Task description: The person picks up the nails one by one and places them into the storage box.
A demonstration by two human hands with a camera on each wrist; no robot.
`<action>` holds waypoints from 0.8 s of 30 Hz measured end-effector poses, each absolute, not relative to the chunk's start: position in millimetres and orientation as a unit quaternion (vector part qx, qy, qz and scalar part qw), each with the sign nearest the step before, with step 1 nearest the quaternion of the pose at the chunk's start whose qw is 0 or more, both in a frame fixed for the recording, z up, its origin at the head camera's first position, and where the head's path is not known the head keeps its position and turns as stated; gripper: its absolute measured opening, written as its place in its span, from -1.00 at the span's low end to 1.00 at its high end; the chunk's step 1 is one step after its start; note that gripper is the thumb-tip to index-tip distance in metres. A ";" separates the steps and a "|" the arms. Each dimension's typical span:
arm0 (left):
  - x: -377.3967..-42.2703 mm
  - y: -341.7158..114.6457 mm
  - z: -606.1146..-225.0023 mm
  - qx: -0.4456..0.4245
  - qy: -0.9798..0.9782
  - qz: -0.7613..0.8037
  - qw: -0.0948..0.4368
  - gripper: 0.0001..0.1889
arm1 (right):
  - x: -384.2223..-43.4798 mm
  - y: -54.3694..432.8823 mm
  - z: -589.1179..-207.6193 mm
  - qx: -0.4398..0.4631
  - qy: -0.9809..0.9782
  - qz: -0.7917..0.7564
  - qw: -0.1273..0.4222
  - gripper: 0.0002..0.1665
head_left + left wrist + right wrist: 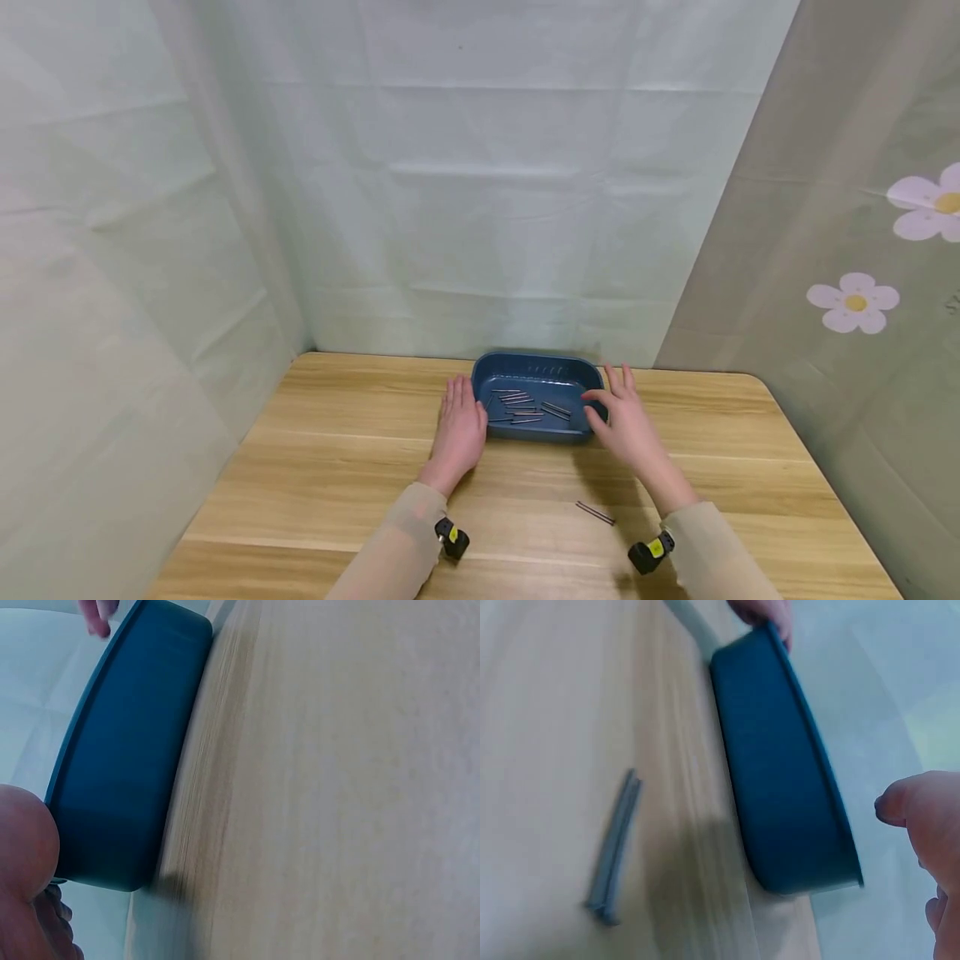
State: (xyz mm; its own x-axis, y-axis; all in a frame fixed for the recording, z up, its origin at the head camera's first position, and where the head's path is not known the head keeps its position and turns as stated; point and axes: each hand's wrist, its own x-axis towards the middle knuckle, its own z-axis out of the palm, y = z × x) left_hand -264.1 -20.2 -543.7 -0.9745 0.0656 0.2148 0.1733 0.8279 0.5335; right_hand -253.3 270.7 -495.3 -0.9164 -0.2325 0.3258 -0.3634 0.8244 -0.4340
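A dark blue rectangular tray [525, 434] stands at the back of the table with several thin metal nails [556, 411] lying loose on its floor. Along its left side rests my left hand [459, 429], fingers straight and the thumb by the rim. My right hand [628, 425] hovers at the right end, thumb and index finger apart over the tray, nothing between them. In the right wrist view that thumb [900, 801] shows beyond the rim. Two nails [615, 851] lie side by side on the table in front of the tray.
The wooden table [337, 467] reaches back to a pale hanging cloth [510, 208] just behind the tray. Another cloth with white flowers [855, 302] hangs on the right. A small black device sits on each wrist.
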 end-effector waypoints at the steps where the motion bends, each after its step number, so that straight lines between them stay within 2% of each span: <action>1: -264.0 -20.1 -543.6 -0.063 -0.951 -0.287 0.096 -0.39 | -246.8 272.4 -494.8 0.161 -0.944 0.255 0.135 -0.81; 5: -265.4 -20.3 -543.1 -0.060 -0.951 -0.290 0.094 -0.38 | -220.4 279.1 -493.6 0.169 -0.941 0.257 0.145 -0.93; 10: -266.6 -21.3 -544.4 -0.059 -0.950 -0.293 0.092 -0.38 | -193.3 288.0 -497.1 0.190 -0.939 0.243 0.155 -0.83; 18: -264.9 -20.8 -542.7 -0.061 -0.950 -0.293 0.090 -0.38 | -161.9 296.3 -509.0 0.204 -0.954 0.201 0.086 -0.71; 24: -264.6 -19.4 -543.7 -0.062 -0.950 -0.292 0.092 -0.38 | -153.3 297.5 -519.2 0.218 -0.956 0.181 0.073 -0.67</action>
State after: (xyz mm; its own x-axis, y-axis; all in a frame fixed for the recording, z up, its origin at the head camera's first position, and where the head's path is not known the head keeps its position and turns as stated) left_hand -264.6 -19.4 -543.7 -0.9753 0.0635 0.2115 0.1714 0.8213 0.5441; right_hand -153.3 297.5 -519.2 -0.8943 -0.3904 0.2187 -0.4433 0.8395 -0.3143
